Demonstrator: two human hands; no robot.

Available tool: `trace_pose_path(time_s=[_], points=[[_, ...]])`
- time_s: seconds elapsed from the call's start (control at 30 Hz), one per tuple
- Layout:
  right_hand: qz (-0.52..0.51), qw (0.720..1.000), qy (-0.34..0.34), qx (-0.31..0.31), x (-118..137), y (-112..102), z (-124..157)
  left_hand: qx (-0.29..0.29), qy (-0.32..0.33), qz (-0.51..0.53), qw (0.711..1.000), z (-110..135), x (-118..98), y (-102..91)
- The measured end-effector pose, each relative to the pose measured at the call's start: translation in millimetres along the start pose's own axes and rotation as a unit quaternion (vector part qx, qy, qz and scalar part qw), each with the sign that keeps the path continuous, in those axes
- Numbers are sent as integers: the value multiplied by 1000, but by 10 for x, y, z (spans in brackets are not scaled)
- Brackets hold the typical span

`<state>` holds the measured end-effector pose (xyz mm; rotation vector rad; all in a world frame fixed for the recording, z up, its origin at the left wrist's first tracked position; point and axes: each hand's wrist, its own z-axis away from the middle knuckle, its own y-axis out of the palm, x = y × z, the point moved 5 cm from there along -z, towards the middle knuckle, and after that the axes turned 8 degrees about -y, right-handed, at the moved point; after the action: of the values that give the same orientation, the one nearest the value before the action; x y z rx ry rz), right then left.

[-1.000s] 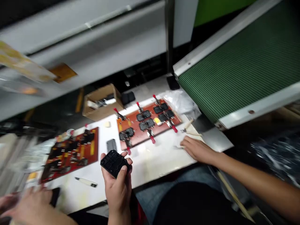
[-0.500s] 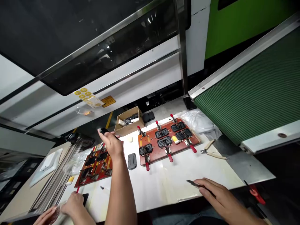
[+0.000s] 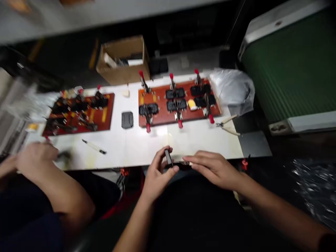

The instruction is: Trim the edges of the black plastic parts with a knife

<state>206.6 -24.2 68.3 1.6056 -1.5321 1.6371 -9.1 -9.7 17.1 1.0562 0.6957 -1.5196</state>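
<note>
Just over the table's front edge, my left hand (image 3: 154,176) grips a small black plastic part (image 3: 168,158), seen nearly edge-on between thumb and fingers. My right hand (image 3: 214,168) is closed on a craft knife (image 3: 187,161); only a bit of it shows by the fingertips, close to the right of the black part. Beyond both hands, a red-brown fixture board (image 3: 160,120) carries several black parts under red-handled toggle clamps. A grey-black rectangular plate (image 3: 127,120) lies on the white tabletop (image 3: 141,147) left of that board.
Pliers (image 3: 228,126) lie at the right, near a clear plastic bag (image 3: 232,89). A cardboard box (image 3: 123,75) stands behind. Left are a second fixture board (image 3: 106,120), a pen-like knife (image 3: 93,146) and a co-worker's blurred hand (image 3: 36,157). A green conveyor (image 3: 296,70) slopes at right.
My view has tilted down toward the table. My left hand came back from the far left with the black part, and my right hand moved in beside it with the knife.
</note>
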Motion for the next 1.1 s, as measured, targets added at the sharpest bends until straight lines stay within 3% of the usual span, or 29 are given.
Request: trace_pose_path(time_s=[0.1,0.23,0.73,1.1], points=[[10,997,-65,42,121,40,-134,25,21,-50,998,46,-48,17],[74,991,-77,79,194,57,-156,36,30,-82,996,55,-77,18],[103,991,-46,65,67,112,133,70,28,-121,990,74,60,138],[62,995,-50,60,-16,208,233,81,2,-124,989,147,162,152]])
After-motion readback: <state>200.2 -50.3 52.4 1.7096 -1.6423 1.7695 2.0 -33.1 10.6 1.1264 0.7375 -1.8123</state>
